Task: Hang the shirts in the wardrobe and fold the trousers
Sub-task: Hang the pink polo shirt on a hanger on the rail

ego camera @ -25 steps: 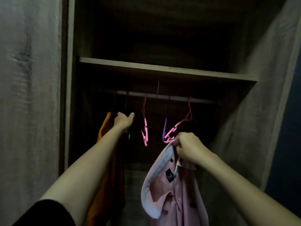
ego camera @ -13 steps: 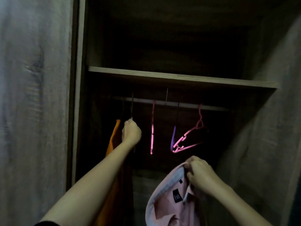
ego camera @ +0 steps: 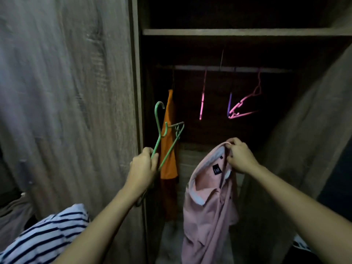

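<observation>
Pink shirt (ego camera: 209,202) — white-lined collar, dark label — hangs from right hand (ego camera: 241,159)

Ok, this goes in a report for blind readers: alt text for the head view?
At an open wardrobe, the left hand holds a green hanger and the right hand grips a pink shirt by its collar; an orange garment hangs inside.
</observation>
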